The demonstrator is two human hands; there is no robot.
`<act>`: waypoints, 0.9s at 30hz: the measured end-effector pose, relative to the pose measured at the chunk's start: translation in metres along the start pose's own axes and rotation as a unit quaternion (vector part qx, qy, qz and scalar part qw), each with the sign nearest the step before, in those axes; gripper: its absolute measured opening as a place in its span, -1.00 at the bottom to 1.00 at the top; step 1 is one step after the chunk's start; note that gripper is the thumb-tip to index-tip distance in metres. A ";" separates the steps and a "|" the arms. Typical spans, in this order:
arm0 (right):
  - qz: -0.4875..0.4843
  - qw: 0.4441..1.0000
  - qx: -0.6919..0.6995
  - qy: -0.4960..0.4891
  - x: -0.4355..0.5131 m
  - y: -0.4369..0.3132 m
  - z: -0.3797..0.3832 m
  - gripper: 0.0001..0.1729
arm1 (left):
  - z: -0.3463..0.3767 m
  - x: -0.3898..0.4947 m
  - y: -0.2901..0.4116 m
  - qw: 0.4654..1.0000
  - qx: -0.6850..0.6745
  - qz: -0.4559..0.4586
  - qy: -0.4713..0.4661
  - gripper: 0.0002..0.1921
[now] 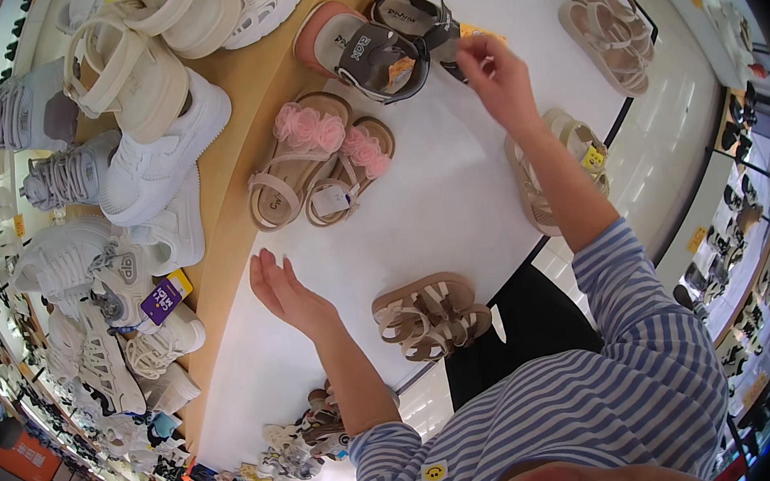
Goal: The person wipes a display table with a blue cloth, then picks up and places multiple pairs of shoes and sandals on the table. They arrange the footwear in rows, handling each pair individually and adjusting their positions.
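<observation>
My left hand (293, 296) is held above the white tabletop (330, 261) with nothing in it, fingers loosely extended. Just beyond it is a pair of children's sandals (317, 155) with pink fabric flowers, one bearing a white tag. My right hand (497, 82) has curled fingers beside a pair of dark sandals (380, 53), one with a coral sole edge. Its fingertips overlap an orange tag (478, 33) by the farther shoe, and whether they grip anything is unclear. Beige sandals (530, 204) lie partly hidden behind my right forearm.
A raised wooden-edged shelf (223, 210) on the left carries stacked white shoes (164, 145). Brown strappy sandals (430, 314) stand near the table's front edge, pinkish sandals (605, 33) at the far right. Shoe-filled wall racks (733, 198) surround the table.
</observation>
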State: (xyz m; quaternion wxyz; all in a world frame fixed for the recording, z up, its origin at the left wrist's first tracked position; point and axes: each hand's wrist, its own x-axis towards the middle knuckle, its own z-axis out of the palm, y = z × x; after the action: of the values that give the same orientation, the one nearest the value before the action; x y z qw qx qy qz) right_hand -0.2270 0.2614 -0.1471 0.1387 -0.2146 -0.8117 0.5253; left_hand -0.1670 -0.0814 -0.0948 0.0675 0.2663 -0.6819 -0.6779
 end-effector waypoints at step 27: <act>-0.158 0.987 -0.001 -0.020 0.096 -0.005 0.002 -0.57 | 0.234 -0.017 -0.014 0.969 -0.118 -0.162 -0.144 -0.33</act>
State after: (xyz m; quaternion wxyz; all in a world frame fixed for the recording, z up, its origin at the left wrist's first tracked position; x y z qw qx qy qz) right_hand -0.3124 0.3058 -0.1437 0.2040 -0.0729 -0.8384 0.5002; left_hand -0.2549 0.1356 -0.1206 -0.1113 0.2624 -0.5473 -0.7869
